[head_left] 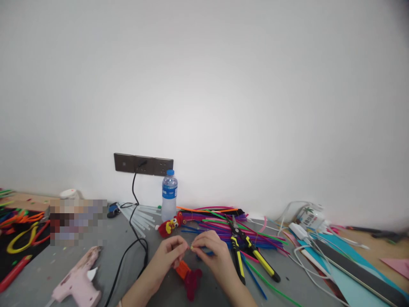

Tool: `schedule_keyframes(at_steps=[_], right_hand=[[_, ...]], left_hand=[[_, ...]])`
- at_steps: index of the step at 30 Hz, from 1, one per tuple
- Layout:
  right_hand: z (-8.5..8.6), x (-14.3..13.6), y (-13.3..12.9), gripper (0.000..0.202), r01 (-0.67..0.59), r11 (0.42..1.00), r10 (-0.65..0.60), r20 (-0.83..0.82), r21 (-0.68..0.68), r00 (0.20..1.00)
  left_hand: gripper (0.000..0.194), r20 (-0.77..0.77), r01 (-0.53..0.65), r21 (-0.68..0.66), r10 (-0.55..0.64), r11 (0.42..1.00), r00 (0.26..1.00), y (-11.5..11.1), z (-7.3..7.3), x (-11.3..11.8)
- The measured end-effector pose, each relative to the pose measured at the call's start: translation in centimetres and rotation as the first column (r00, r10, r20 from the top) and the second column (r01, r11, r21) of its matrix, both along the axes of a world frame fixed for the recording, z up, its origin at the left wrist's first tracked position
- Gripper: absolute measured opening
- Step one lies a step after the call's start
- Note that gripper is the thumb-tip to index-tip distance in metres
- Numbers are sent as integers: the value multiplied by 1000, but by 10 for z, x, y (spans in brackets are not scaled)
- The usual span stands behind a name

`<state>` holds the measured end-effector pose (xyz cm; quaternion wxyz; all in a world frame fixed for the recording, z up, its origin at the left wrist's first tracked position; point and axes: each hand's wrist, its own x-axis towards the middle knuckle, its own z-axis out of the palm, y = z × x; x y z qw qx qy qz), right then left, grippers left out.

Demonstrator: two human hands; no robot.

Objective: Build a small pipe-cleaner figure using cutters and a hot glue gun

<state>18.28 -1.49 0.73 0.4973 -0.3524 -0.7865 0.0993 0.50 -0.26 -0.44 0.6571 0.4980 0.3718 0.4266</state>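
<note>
My left hand [171, 253] and my right hand [211, 251] meet fingertip to fingertip above the grey table. Between them is a tiny yellowish piece [191, 247], pinched by the right fingertips; the left fingers are closed beside it, and what they hold is too small to name. Just below the hands lies a crimson and orange fuzzy figure [191, 281]. Behind the left hand rests a red and yellow fuzzy figure with eyes [171, 226]. Yellow-black pliers [244, 249] lie opened to the right of my right hand.
A water bottle [169, 198] stands near the wall. Colourful pipe cleaners [255, 238] spread behind the pliers. A pink glue gun [79, 279] and black cable [131, 221] are at left, glue sticks [139, 217] behind. White cables [303, 260] and blue sheets [361, 281] lie right.
</note>
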Motion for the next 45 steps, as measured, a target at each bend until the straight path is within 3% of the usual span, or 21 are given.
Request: schedule_keyframes(at_steps=[8,20,28,32,37,45], right_hand=[[-5,1,1,10,-26,999,24,-65,-27,998],[-3,2,1,13,-41,999,37,-124,-27,992],[-3,7,5,17,-33,995,21,-125,-99,992],[-11,9,10,14,-38,988,41,21,-146,999],[-26,7,11,12,63,991,-23,312,-121,950],[-28,13,14,11,80,990,-41,294,-121,955]], left_hand=[[48,6,-118,20,118,993,993,0,4,-1],[50,-54,-133,58,136,989,989,2,2,-3],[48,-103,-134,94,144,986,984,1,4,-4],[53,-110,-145,102,156,984,982,7,0,-6],[55,-108,-169,109,181,980,978,10,-5,-8],[57,-109,-172,132,187,976,976,12,-7,-9]])
